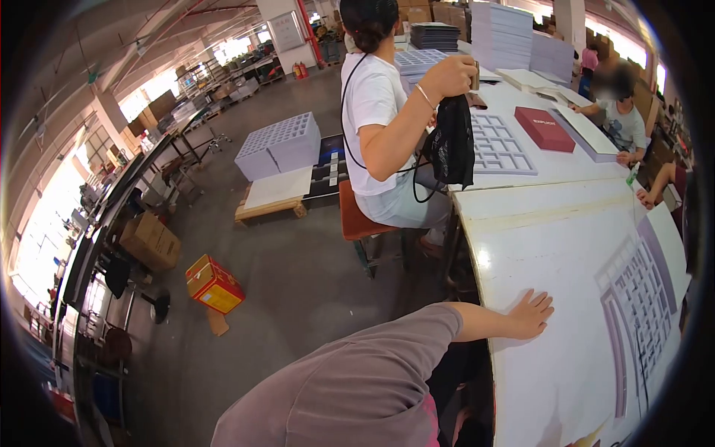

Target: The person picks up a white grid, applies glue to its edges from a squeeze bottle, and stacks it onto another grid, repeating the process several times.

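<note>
A person's left hand (530, 314) lies flat, fingers spread, on the white worktop (551, 253) close to its near left edge, its grip fully open and holding nothing. The sleeve of a mauve shirt (357, 387) runs down to the bottom of the frame. The right hand is out of view, so its grip cannot be told.

The nearest piece of work is a purple-and-white grid insert (642, 313), lying flat toward the right edge of the same worktop and well apart from the hand. Nothing is lifted or being handled by this person; judged from how things lie, the insert sits untouched and any handling of it has yet to begin.

Further along, a seated co-worker in a white T-shirt (371, 112) holds up a black bag (451, 145) at the left edge of the adjoining worktop, beside another grid insert (497, 145) lying flat. A dark red box (544, 128) rests beyond it, near a second seated person (624, 119) at the far right edge. Tall stacks of white sheets (500, 33) stand at the far end.

On the floor to the left sit a pallet (269, 208) with stacked grid trays (279, 145), brown cartons (149, 240) and a red-and-yellow carton (214, 284).
</note>
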